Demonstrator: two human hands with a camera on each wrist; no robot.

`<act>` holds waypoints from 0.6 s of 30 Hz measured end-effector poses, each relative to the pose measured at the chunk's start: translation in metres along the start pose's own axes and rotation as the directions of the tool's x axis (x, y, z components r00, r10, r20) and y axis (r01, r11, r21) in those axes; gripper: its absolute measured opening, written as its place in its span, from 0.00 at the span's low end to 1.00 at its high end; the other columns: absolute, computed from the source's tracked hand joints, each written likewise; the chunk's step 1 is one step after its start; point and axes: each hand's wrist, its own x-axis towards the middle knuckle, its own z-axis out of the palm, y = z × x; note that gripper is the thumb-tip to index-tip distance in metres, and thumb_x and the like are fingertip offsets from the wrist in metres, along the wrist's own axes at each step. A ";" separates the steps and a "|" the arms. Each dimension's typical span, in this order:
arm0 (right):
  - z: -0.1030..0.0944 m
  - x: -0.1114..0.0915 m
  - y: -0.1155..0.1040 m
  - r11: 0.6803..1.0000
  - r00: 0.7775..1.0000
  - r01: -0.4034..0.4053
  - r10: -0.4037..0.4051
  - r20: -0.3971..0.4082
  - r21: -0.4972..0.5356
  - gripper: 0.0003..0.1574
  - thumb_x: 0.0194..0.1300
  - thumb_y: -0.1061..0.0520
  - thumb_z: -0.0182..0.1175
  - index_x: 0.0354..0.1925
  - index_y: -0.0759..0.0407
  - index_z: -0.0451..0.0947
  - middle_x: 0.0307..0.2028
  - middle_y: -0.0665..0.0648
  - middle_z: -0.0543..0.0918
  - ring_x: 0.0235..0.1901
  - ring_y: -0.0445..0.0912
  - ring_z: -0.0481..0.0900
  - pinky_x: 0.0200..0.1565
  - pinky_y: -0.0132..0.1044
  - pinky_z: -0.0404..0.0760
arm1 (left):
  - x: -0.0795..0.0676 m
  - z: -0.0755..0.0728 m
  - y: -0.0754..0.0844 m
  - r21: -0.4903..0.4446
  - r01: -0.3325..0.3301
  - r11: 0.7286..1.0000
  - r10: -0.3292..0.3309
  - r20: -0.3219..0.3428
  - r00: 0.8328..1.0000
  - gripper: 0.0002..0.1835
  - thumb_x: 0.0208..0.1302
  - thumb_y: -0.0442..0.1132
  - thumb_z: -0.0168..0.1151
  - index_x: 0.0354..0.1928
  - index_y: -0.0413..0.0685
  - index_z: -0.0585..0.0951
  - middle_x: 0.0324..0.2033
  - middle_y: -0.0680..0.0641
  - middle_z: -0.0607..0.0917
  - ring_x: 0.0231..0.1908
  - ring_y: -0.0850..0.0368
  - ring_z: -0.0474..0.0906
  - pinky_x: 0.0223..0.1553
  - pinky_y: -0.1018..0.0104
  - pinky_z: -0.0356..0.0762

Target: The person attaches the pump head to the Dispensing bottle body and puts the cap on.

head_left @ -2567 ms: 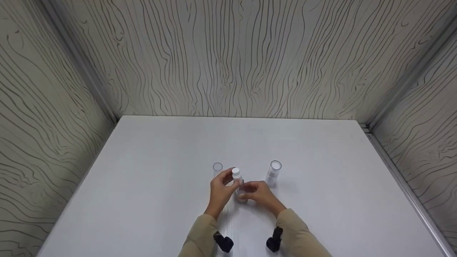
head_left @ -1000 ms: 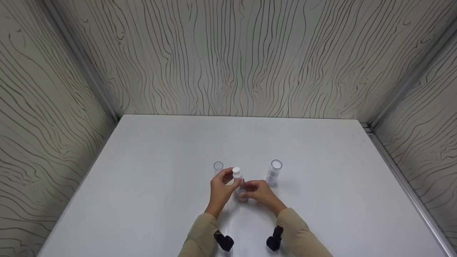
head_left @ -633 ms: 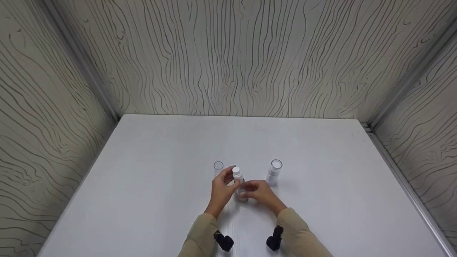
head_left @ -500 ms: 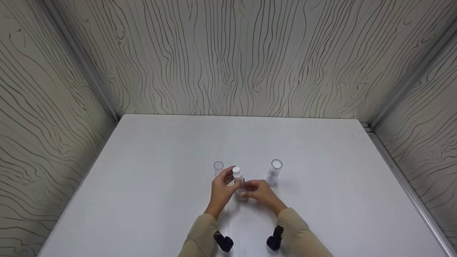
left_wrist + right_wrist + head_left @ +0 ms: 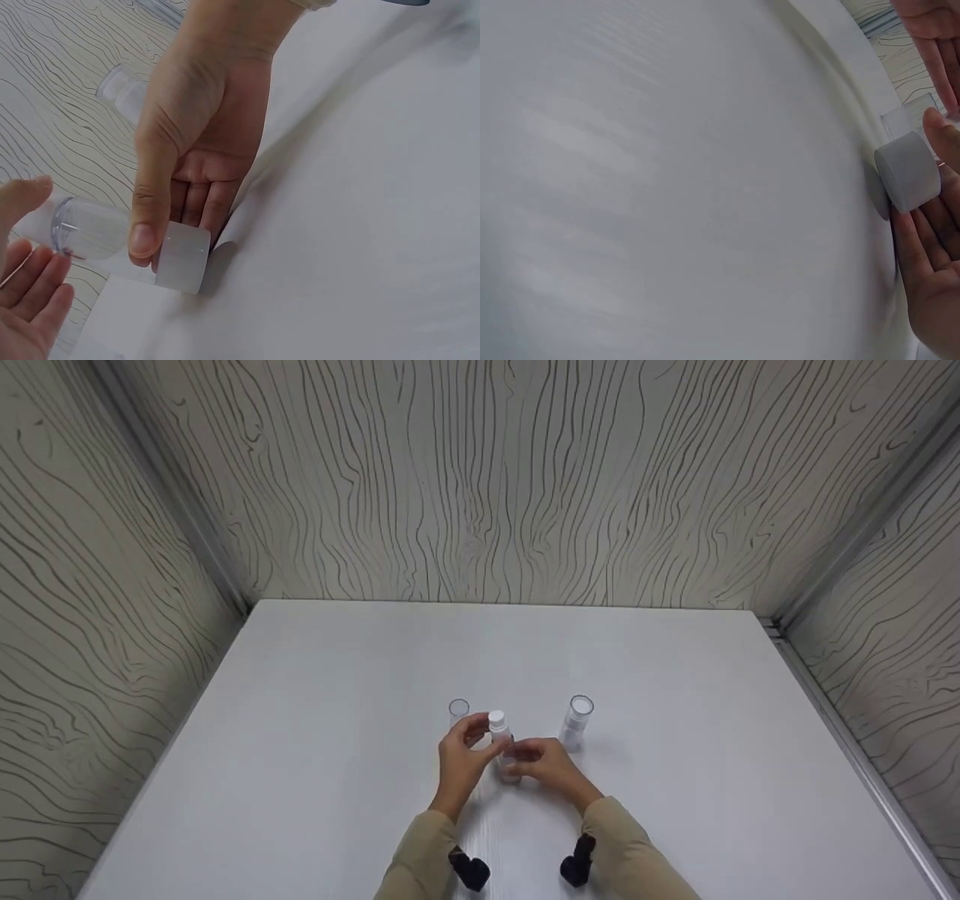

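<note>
A white capped bottle (image 5: 497, 722) stands partly inside a clear tube with a frosted white base (image 5: 182, 257), at the table's middle front. With thumb and fingers on either side, my left hand (image 5: 461, 761) grips the bottle just at the tube's mouth. Lower down, my right hand (image 5: 551, 767) holds the clear tube (image 5: 94, 232), its thumb near the frosted base. The fingertips behind the bottle and tube are partly hidden. Just beyond the left hand is another clear tube (image 5: 459, 709), partly covered by that hand.
Right of the hands stands a clear tube (image 5: 574, 726) with a white thing inside. The white table (image 5: 337, 682) meets wood-patterned walls (image 5: 480, 480) at its back and sides. Black wrist cameras (image 5: 471, 871) sit on both sleeves.
The left hand's fingers shift slightly around the bottle's top, and the hand moves a touch to the left. The right hand, bottle and tubes stay almost in place.
</note>
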 end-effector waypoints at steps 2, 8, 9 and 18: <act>0.000 0.000 0.000 1.000 1.000 0.001 -0.001 -0.001 0.009 0.28 0.55 0.57 0.70 0.51 0.70 0.79 0.49 0.69 0.85 0.52 0.60 0.83 0.54 0.43 0.84 | 0.000 0.000 0.001 0.012 -0.002 1.000 0.002 -0.017 1.000 0.23 0.51 0.40 0.74 0.49 0.41 0.80 0.46 0.42 0.85 0.49 0.50 0.83 0.57 0.64 0.82; 0.000 0.000 -0.003 1.000 1.000 -0.001 0.001 -0.008 0.023 0.27 0.56 0.57 0.69 0.52 0.70 0.79 0.49 0.69 0.84 0.51 0.59 0.83 0.52 0.42 0.85 | 0.000 0.003 0.002 0.012 0.024 1.000 -0.024 -0.036 0.999 0.23 0.51 0.41 0.74 0.48 0.43 0.80 0.45 0.44 0.85 0.49 0.52 0.82 0.57 0.67 0.82; 0.000 -0.001 -0.003 1.000 1.000 -0.001 0.001 -0.008 0.019 0.27 0.56 0.57 0.69 0.52 0.70 0.78 0.49 0.69 0.84 0.51 0.59 0.83 0.52 0.42 0.85 | 0.000 0.003 0.002 0.006 0.031 0.999 -0.031 -0.037 0.999 0.22 0.51 0.41 0.74 0.48 0.43 0.80 0.45 0.45 0.85 0.49 0.53 0.82 0.57 0.68 0.82; 0.001 -0.001 -0.002 1.000 1.000 -0.008 0.008 -0.007 0.002 0.29 0.54 0.57 0.71 0.52 0.70 0.78 0.49 0.69 0.84 0.51 0.60 0.83 0.54 0.44 0.85 | -0.002 0.005 0.003 -0.025 0.014 1.000 -0.015 -0.045 0.999 0.21 0.51 0.39 0.74 0.47 0.41 0.81 0.44 0.42 0.85 0.47 0.51 0.83 0.54 0.63 0.84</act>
